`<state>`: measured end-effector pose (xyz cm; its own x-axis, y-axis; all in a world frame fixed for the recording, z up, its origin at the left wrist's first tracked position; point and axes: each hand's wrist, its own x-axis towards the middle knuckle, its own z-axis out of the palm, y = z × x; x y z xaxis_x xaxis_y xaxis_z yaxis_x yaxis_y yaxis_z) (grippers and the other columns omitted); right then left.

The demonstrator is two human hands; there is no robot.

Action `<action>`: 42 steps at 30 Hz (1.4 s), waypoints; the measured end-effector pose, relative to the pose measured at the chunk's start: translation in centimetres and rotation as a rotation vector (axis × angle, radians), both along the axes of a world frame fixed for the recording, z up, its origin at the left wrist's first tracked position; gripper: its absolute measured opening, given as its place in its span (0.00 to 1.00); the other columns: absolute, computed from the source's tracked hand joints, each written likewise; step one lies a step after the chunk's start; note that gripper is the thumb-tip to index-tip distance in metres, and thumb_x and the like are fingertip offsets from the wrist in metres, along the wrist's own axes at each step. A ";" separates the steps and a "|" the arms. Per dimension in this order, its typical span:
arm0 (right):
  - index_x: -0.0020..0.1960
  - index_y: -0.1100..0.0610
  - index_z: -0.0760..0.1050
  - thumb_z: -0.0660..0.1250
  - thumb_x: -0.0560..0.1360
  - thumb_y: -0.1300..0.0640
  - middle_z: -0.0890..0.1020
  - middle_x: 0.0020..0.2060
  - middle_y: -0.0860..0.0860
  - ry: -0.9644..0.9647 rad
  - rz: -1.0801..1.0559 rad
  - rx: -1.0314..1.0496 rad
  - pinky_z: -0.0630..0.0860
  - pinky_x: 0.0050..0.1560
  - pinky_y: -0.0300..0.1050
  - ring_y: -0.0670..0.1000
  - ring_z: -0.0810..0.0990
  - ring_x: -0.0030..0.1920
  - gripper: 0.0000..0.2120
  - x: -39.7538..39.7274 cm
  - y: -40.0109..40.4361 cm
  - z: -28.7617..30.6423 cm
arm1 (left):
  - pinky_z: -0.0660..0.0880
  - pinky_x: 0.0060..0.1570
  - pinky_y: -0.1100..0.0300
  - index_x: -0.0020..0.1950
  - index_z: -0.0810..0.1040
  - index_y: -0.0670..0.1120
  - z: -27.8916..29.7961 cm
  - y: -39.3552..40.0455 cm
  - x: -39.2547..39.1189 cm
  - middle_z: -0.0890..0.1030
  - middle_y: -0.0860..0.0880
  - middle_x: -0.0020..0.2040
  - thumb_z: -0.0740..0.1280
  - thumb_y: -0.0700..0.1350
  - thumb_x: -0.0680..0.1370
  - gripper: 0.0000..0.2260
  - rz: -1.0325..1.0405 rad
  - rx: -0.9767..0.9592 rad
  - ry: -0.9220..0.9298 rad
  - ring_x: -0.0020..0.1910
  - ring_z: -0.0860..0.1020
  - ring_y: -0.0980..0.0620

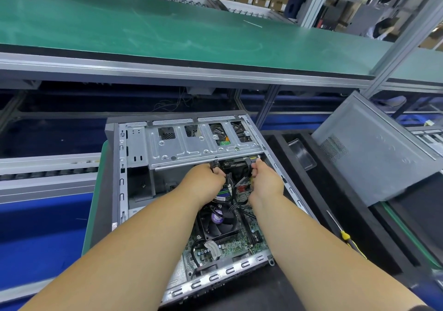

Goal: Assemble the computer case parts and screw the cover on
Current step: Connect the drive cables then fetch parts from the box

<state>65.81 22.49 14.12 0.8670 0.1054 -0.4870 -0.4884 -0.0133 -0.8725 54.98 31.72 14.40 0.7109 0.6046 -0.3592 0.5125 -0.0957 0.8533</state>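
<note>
We see the open computer case lying on the table, both hands' fingers gripping cables inside, while its cover waits unscrewed at right beside a screwdriver.

Open computer case, seen from above. We note the drive cage roofing the far half of the interior, so access is from the near side only. Our left hand and right hand fill the gap beneath its edge, amid black cables. The fan obstructs the centre. The side cover and screwdriver bound the right.
</note>
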 end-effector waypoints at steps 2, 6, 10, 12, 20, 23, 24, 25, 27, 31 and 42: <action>0.39 0.56 0.78 0.65 0.80 0.54 0.70 0.29 0.48 -0.001 0.016 0.054 0.63 0.33 0.39 0.46 0.64 0.28 0.12 0.2 -0.1 -0.2 | 0.67 0.40 0.55 0.42 0.77 0.46 0.1 -0.1 0.1 0.75 0.45 0.37 0.60 0.43 0.78 0.08 -0.009 -0.007 -0.001 0.37 0.69 0.47; 0.38 0.56 0.76 0.64 0.82 0.54 0.69 0.28 0.47 0.075 0.056 0.135 0.62 0.32 0.39 0.45 0.62 0.28 0.14 0.7 -0.5 -0.5 | 0.69 0.39 0.59 0.39 0.78 0.47 0.0 -0.1 0.1 0.78 0.50 0.37 0.60 0.42 0.78 0.10 0.007 0.010 -0.008 0.36 0.72 0.48; 0.37 0.54 0.74 0.62 0.82 0.54 0.69 0.27 0.46 0.144 0.069 0.164 0.61 0.31 0.38 0.45 0.62 0.27 0.15 0.7 -0.3 -0.6 | 0.70 0.37 0.61 0.40 0.79 0.53 0.2 -0.2 0.0 0.80 0.52 0.38 0.60 0.43 0.79 0.12 0.012 0.038 -0.007 0.36 0.74 0.51; 0.36 0.55 0.73 0.62 0.81 0.55 0.68 0.26 0.46 0.125 0.063 0.146 0.60 0.32 0.39 0.45 0.61 0.27 0.15 0.8 0.0 -0.7 | 0.69 0.38 0.59 0.42 0.80 0.48 0.4 -0.3 0.0 0.79 0.49 0.38 0.59 0.43 0.79 0.11 0.000 0.036 0.005 0.37 0.73 0.49; 0.38 0.56 0.73 0.61 0.76 0.59 0.68 0.31 0.51 -0.052 0.080 -0.028 0.62 0.36 0.45 0.49 0.63 0.33 0.08 0.5 0.4 -0.8 | 0.67 0.39 0.57 0.43 0.77 0.44 0.5 -0.2 -0.1 0.76 0.46 0.37 0.59 0.41 0.79 0.09 0.007 0.007 0.016 0.38 0.70 0.46; 0.38 0.56 0.73 0.60 0.74 0.59 0.68 0.31 0.52 -0.054 0.068 -0.061 0.62 0.36 0.45 0.52 0.63 0.35 0.07 0.5 0.2 -0.8 | 0.67 0.39 0.57 0.42 0.76 0.46 0.3 -0.2 -0.1 0.76 0.46 0.37 0.59 0.42 0.78 0.09 0.010 -0.001 0.010 0.38 0.71 0.47; 0.38 0.55 0.73 0.60 0.74 0.59 0.67 0.30 0.52 -0.055 0.068 -0.076 0.61 0.34 0.44 0.52 0.62 0.34 0.07 0.6 0.2 -0.8 | 0.68 0.40 0.57 0.42 0.77 0.47 0.3 -0.2 0.0 0.77 0.48 0.37 0.59 0.42 0.78 0.09 0.016 0.002 0.008 0.38 0.72 0.46; 0.38 0.55 0.73 0.60 0.74 0.59 0.67 0.29 0.51 -0.053 0.069 -0.079 0.60 0.33 0.44 0.51 0.61 0.33 0.07 0.6 0.1 -0.8 | 0.69 0.40 0.58 0.42 0.79 0.47 0.3 -0.2 0.0 0.78 0.49 0.37 0.59 0.43 0.79 0.10 0.023 0.005 0.009 0.39 0.73 0.47; 0.37 0.56 0.71 0.60 0.74 0.59 0.65 0.28 0.50 -0.052 0.073 -0.045 0.58 0.32 0.43 0.50 0.59 0.31 0.07 0.6 0.2 -0.9 | 0.72 0.41 0.58 0.45 0.80 0.49 0.2 -0.2 0.0 0.79 0.52 0.38 0.60 0.43 0.79 0.10 0.027 0.007 0.008 0.39 0.75 0.49; 0.37 0.56 0.72 0.60 0.75 0.60 0.65 0.28 0.49 -0.047 0.079 -0.014 0.59 0.31 0.43 0.48 0.60 0.30 0.09 0.8 0.4 -1.0 | 0.72 0.41 0.59 0.45 0.80 0.50 0.3 -0.1 0.0 0.79 0.54 0.37 0.59 0.43 0.79 0.10 0.014 0.013 0.009 0.38 0.75 0.51; 0.39 0.55 0.75 0.62 0.80 0.55 0.71 0.32 0.49 -0.013 0.106 0.009 0.63 0.34 0.43 0.48 0.66 0.33 0.12 1.4 0.4 -1.3 | 0.63 0.38 0.54 0.43 0.72 0.46 0.4 -0.4 0.0 0.71 0.44 0.38 0.59 0.41 0.78 0.05 -0.020 0.000 0.004 0.38 0.65 0.49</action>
<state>67.19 22.91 12.86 0.8571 0.2016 -0.4740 -0.4730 -0.0563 -0.8793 55.00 31.33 14.77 0.7213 0.5904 -0.3622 0.5139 -0.1054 0.8514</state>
